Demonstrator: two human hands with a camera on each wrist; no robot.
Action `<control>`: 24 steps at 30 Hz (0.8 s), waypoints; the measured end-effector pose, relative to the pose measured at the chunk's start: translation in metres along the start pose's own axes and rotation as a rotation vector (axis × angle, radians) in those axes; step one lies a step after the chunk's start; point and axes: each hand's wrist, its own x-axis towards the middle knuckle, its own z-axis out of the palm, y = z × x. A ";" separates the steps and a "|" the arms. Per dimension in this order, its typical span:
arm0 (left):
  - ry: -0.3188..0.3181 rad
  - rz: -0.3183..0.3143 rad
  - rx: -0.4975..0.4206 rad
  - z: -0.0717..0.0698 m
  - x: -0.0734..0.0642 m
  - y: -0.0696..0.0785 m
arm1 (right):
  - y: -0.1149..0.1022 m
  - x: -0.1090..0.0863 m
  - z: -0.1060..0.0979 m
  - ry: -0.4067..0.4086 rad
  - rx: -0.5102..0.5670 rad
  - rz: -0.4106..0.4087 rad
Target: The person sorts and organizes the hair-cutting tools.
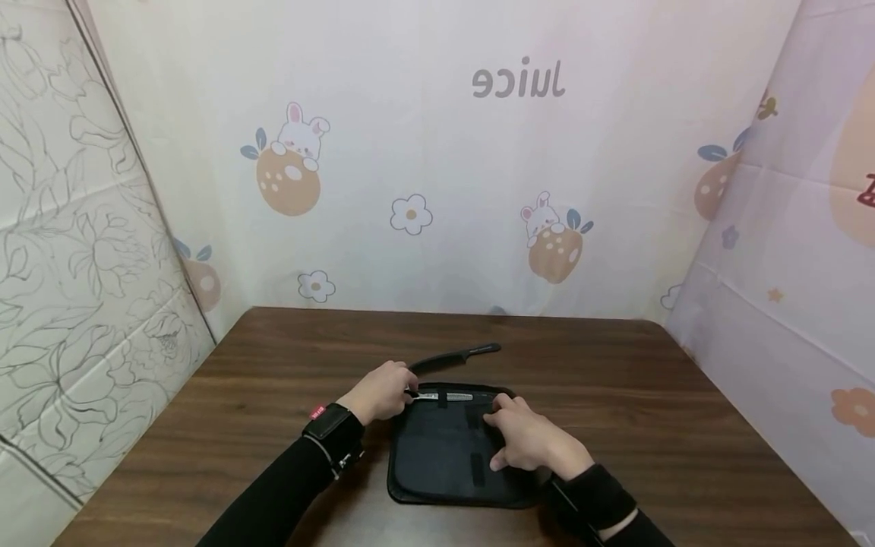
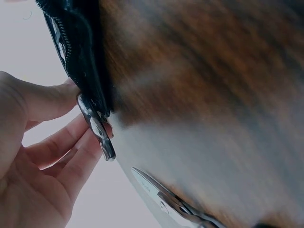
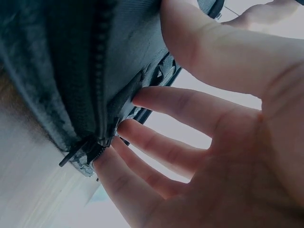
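Note:
A black zip case (image 1: 444, 456) lies on the wooden table in front of me, its dark upper face bearing straps. Along its far edge a slim pair of silver scissors (image 1: 459, 396) sits under a strap. My left hand (image 1: 386, 391) is at the case's far left corner. Its thumb and fingers pinch a shiny metal handle (image 2: 97, 128) that sticks out past the zipped edge. My right hand (image 1: 529, 437) rests on the case's right side, fingers spread and nearly straight. In the right wrist view its fingertips (image 3: 126, 126) touch the case near the zip.
Beyond the case lies a black comb (image 1: 454, 358) with its handle toward the right. Another pair of scissors (image 2: 166, 204) shows low in the left wrist view. Printed curtains (image 1: 410, 152) stand behind the table (image 1: 615, 365) and at both sides.

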 end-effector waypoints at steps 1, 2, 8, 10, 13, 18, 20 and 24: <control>0.002 0.009 -0.001 0.000 0.000 0.000 | 0.000 0.000 0.000 -0.003 0.001 0.002; 0.003 0.015 -0.004 0.000 -0.001 0.001 | 0.000 -0.001 0.000 -0.005 0.004 0.003; 0.016 0.012 0.016 -0.001 0.000 0.002 | 0.000 -0.002 -0.001 0.005 0.014 -0.014; 0.022 0.016 0.018 -0.001 0.001 0.002 | 0.001 -0.002 -0.001 0.008 0.019 -0.013; 0.032 0.028 0.012 -0.001 0.001 0.003 | 0.001 -0.001 -0.001 0.010 0.022 -0.006; 0.019 0.006 0.005 -0.001 0.000 0.004 | 0.001 -0.001 0.000 -0.002 0.021 -0.011; 0.016 0.001 0.004 0.000 -0.002 0.005 | 0.001 0.000 0.000 -0.006 0.021 -0.014; 0.026 0.015 -0.005 0.000 -0.003 0.006 | 0.001 0.000 0.000 -0.001 0.022 -0.011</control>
